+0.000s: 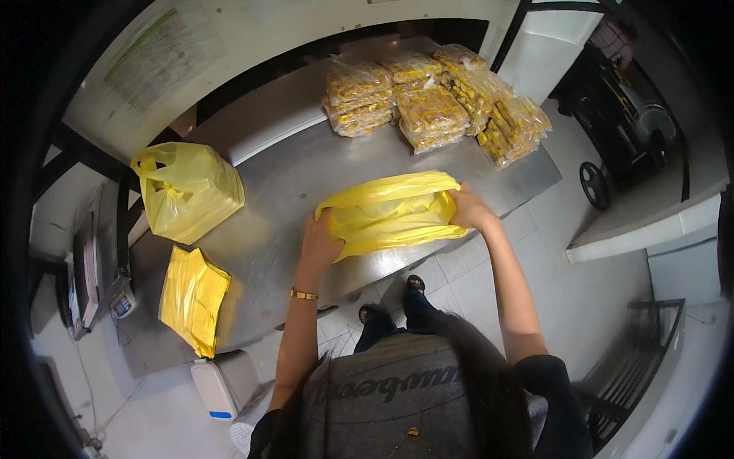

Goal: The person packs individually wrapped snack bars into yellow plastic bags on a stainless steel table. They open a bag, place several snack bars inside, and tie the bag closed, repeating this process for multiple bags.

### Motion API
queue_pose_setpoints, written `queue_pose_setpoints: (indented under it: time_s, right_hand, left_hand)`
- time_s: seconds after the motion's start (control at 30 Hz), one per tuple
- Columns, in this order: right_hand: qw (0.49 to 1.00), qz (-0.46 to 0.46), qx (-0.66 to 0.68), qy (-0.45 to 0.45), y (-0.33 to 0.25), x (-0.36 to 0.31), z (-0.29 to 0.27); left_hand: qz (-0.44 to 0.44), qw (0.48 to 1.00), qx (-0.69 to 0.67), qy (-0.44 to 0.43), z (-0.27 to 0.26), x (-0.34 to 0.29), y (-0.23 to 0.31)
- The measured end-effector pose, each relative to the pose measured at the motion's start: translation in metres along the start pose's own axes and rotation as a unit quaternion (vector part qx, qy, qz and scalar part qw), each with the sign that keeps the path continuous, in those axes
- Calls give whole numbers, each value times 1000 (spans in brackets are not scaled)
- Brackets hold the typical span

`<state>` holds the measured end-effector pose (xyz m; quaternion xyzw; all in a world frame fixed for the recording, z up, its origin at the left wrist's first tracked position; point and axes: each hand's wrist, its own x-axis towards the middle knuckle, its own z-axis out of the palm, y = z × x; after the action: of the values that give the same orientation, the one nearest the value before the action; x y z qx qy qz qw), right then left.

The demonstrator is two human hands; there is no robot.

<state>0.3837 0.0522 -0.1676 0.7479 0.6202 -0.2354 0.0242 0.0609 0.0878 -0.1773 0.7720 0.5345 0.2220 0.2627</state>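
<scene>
Between my hands a yellow plastic bag (394, 218) is stretched wide, its mouth gaping toward me and its inside showing no contents. My left hand (321, 241) grips the bag's left end, fingers partly hidden in the plastic. At the other end my right hand (470, 208) is closed on the bag's edge. The bag is held over the front edge of a steel table (290, 191). Beyond it, at the back right of the table, stand stacks of clear packs (432, 115) filled with yellow-brown pieces.
A filled, knotted yellow bag (191, 195) stands at the table's left, with a pile of flat yellow bags (195, 298) nearer me. A small scale display (122, 300) is beside the left edge. Below stands a white bin (218, 386). A person (612, 42) and dark machinery (623, 126) are far right.
</scene>
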Motion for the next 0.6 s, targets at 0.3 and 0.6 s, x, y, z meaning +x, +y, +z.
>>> queue_pose_setpoints:
  time_s: [0.3, 0.6]
  right_hand:
    - [872, -296, 388, -39, 47, 46, -97]
    - [975, -44, 167, 142, 51, 246, -124]
  left_hand:
    - [-5, 992, 122, -2, 25, 13, 28]
    - [-252, 946, 195, -61, 55, 8, 92]
